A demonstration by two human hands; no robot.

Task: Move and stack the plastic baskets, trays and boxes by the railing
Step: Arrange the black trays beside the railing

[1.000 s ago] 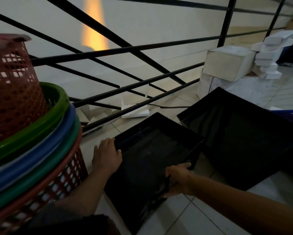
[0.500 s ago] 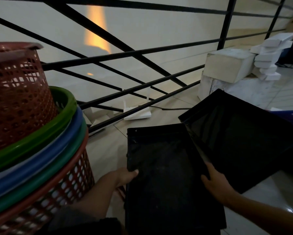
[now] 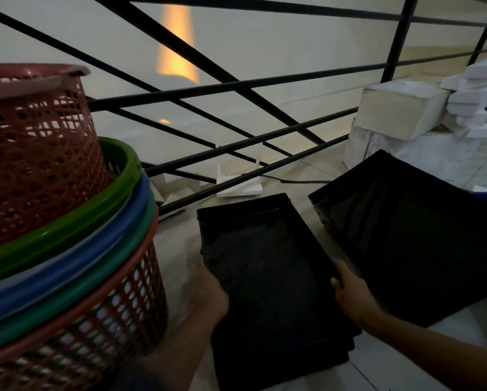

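Since a moment ago the black tray (image 3: 267, 266) has turned lengthwise and come nearer the person, away from the railing (image 3: 236, 86). Left hand (image 3: 212, 292) now grips its left edge, right hand (image 3: 349, 292) its right edge, thumb over the rim. Tray's near end seems to sit on another dark tray; dim light, hard to tell. Second black tray (image 3: 423, 235) lies just right, basket stack (image 3: 62, 221) left, partly cut off.
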